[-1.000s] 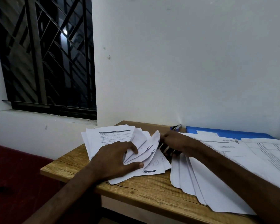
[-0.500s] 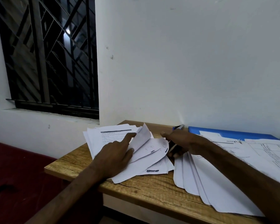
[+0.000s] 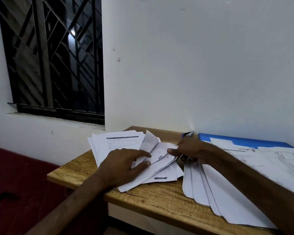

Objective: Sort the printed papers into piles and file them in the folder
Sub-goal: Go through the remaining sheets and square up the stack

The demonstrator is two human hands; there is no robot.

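A loose heap of small white paper slips (image 3: 161, 168) lies on a stack of printed sheets (image 3: 119, 141) at the desk's left end. My left hand (image 3: 124, 165) presses on the slips, thumb and forefinger pinching one bent slip (image 3: 149, 143) that stands up. My right hand (image 3: 188, 148) reaches across from the right, its thumb on the slips' right edge, with a dark pen (image 3: 187, 134) held in its fingers. A fanned pile of white sheets (image 3: 210, 189) lies under my right forearm. The blue folder (image 3: 241, 140) lies flat against the wall, partly covered by printed pages (image 3: 278, 160).
The wooden desk (image 3: 159, 199) stands against a white wall; its left and front edges are close to the papers. A barred window (image 3: 54, 56) is at the upper left. Dark red floor or bedding (image 3: 15, 175) lies below left.
The right hand has slid left onto the slips' edge. The left hand's fingers shifted to pinch a slip that now stands up. The view has shifted slightly.
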